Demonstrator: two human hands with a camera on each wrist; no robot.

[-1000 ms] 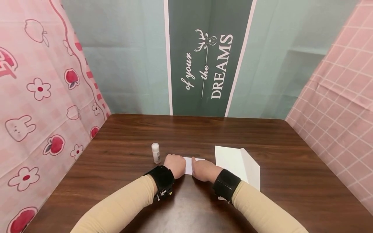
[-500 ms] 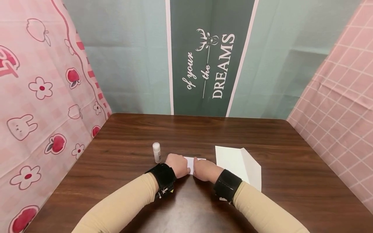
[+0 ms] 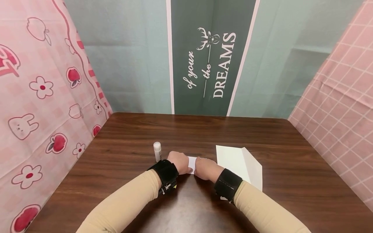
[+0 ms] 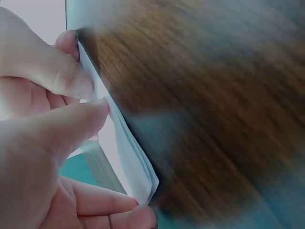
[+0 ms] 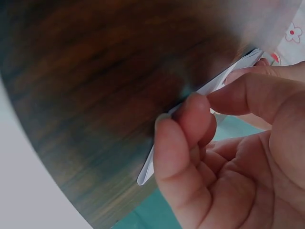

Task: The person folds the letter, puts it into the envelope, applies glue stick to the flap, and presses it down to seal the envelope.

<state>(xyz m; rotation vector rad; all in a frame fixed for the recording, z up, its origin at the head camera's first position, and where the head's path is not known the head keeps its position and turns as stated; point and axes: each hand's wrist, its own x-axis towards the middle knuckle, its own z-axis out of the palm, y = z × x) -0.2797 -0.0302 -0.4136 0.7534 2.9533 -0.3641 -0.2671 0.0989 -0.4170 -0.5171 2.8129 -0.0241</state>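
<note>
The folded paper (image 3: 191, 161) is at the near centre of the worktop (image 3: 186, 207), between the two hands. It should handle as nearly weightless and fairly stiff along the fold, but easily creased; the long edges and ends look the best places to take hold, since its stacked layers could slide if pinched carelessly. At its nine o'clock, the left hand (image 3: 178, 162) has its fingers curled, pinching the strip with the thumb on its face. At three o'clock, the right hand (image 3: 205, 168) pinches it too, between thumb and bent fingers.

Farther towards three o'clock lies a larger creased white sheet (image 3: 233, 161), probably just as light. Between nine and ten o'clock stands a white capped tube (image 3: 157, 149), whose label is too small to read. At twelve o'clock, beyond the worktop, a dark green panel (image 3: 190, 19) carries sideways white lettering: "of your", "the" and "DREAMS". No brand can be read.
</note>
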